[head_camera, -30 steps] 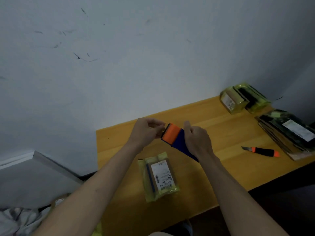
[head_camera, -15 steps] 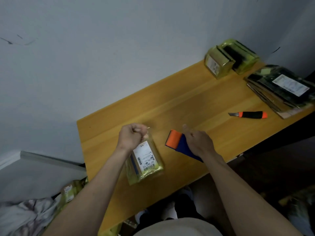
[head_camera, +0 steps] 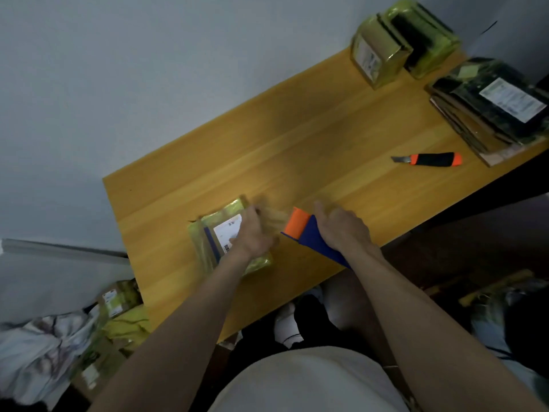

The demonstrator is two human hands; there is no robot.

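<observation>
A flat blue piece with an orange end (head_camera: 300, 226) lies on the wooden table (head_camera: 297, 150) near its front edge. My right hand (head_camera: 341, 230) holds its blue part from the right, fingers curled over it, and hides most of the blue. Left of it lies a yellow plastic parcel with a white label (head_camera: 219, 233). My left hand (head_camera: 252, 236) is over that parcel's right half. Its fingers reach toward the orange end and are smeared by motion. Nothing shows in that hand.
An orange-and-black utility knife (head_camera: 430, 159) lies right of centre. At the back right stand two yellow-wrapped boxes (head_camera: 401, 40), with a stack of dark flat packages (head_camera: 490, 111) beside them. More parcels and cloth (head_camera: 89, 331) lie on the floor at the left.
The view tilted down. Both hands dropped from in front of the wall to the table. My left hand let go of the orange end and moved over the yellow parcel.
</observation>
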